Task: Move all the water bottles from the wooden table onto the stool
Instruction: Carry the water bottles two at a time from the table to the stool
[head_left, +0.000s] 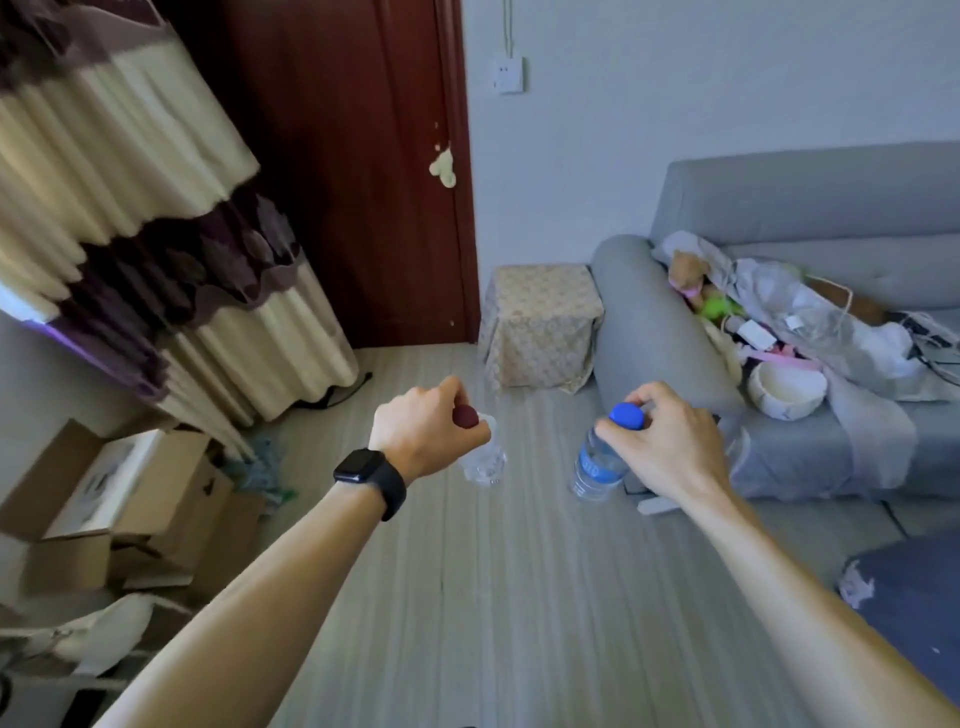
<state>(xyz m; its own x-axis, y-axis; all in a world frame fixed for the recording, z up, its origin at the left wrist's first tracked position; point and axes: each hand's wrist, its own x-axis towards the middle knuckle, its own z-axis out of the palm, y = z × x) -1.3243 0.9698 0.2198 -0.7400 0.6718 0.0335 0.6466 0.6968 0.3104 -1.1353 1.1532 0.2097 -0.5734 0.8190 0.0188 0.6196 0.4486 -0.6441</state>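
1. Water bottles, two of them, were in our hands, held by their tops above the pale striped floor, apart from each other and well short of the stool.
2. Our left hand, with a black smartwatch on its wrist, had its fingers curled round the neck of the red-capped bottle. Only part of the cap and the blurred clear lower body showed past the knuckles. We could not tell whether it had a label.
3. Our right hand pinched the blue-capped bottle just under its cap. The bottle hung tilted, and the print on its blue label was too blurred to read.
4. A patterned cloth draped the stool down to the floor, hiding its legs. It stood between the dark red door and the arm of the grey sofa.
5. The frame's right edge cut off the sofa, and the clutter on its seat was hard to sort out.
6. At the left, cardboard boxes sat partly under a blurred curtain.
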